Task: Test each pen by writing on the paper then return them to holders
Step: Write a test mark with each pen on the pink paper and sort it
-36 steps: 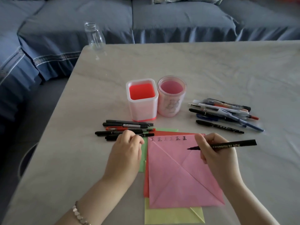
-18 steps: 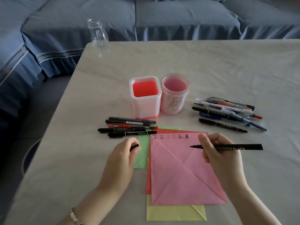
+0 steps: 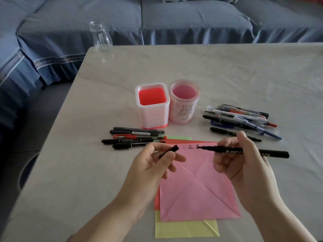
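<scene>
At the bottom centre of the frame, a yellow paper sheet (image 3: 185, 230) peeks from under a creased pink paper square (image 3: 197, 193) that tops the stack on the pale marble-look table (image 3: 73, 172). Above it, your left hand (image 3: 150, 168) pinches a small black pen cap (image 3: 169, 151), and your right hand (image 3: 243, 163) grips an uncapped black marker pen (image 3: 244, 151), its tip pointing left, towards the cap, over handwritten characters along the pink sheet's top edge. Left of centre lies a row of dark pens (image 3: 134, 138); at right, a loose pile of mixed pens (image 3: 241, 117). Beyond stand a square white-and-red holder (image 3: 153, 110) and a round pink holder (image 3: 183, 109), side by side. In the upper left is a clear glass jar (image 3: 101, 37).
</scene>
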The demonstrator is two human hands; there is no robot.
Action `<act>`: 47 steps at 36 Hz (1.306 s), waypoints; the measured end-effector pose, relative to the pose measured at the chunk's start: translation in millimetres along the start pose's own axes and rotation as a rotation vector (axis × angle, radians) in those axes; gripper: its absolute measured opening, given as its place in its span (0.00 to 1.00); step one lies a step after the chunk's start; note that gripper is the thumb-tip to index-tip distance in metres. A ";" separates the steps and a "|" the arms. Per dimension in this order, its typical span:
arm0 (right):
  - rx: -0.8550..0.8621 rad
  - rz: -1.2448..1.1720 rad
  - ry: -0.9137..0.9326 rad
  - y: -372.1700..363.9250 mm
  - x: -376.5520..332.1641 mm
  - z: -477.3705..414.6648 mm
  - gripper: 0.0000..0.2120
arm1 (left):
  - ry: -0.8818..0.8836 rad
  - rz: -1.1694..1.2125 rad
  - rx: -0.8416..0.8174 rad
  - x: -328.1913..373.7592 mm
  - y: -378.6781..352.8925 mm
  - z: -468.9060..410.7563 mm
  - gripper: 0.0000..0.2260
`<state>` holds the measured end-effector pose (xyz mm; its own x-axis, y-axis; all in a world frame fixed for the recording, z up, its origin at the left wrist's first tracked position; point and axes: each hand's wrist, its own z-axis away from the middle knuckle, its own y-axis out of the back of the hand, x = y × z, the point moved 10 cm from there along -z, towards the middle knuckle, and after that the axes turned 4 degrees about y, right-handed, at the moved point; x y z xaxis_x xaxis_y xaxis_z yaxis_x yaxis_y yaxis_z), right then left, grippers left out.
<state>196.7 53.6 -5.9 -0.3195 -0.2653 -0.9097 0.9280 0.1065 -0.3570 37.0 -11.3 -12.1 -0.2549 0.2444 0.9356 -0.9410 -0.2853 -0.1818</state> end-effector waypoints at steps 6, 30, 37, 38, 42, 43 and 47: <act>0.001 0.013 0.018 -4.9 -6.2 7.6 0.19 | -0.054 -0.086 -0.021 4.8 -9.2 1.8 0.14; -0.027 0.171 0.164 -14.7 -11.2 10.2 0.15 | -0.285 -0.400 -0.160 26.2 -42.5 11.5 0.06; -0.153 0.290 0.322 -10.1 -31.8 14.4 0.16 | 0.203 -0.149 -0.592 3.6 -79.3 5.7 0.12; -0.163 0.329 0.313 -9.7 -31.4 14.1 0.16 | 0.243 -0.161 -0.637 1.2 -82.6 6.9 0.12; -0.085 0.349 0.248 3.8 -19.6 3.3 0.16 | -0.100 -0.487 -0.433 6.6 -71.9 -12.4 0.13; -0.034 0.315 0.192 11.0 -8.7 -0.8 0.18 | -0.300 -0.695 -0.336 13.2 -69.6 -12.4 0.15; -0.054 0.220 -0.085 8.8 35.4 -8.1 0.18 | -0.544 -0.962 -0.111 8.9 -52.9 -7.8 0.16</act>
<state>192.1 52.9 -43.0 -0.0908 -0.3095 -0.9465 0.9611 0.2216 -0.1647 82.8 13.1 3.5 0.6984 -0.1276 0.7043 -0.7156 -0.1040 0.6908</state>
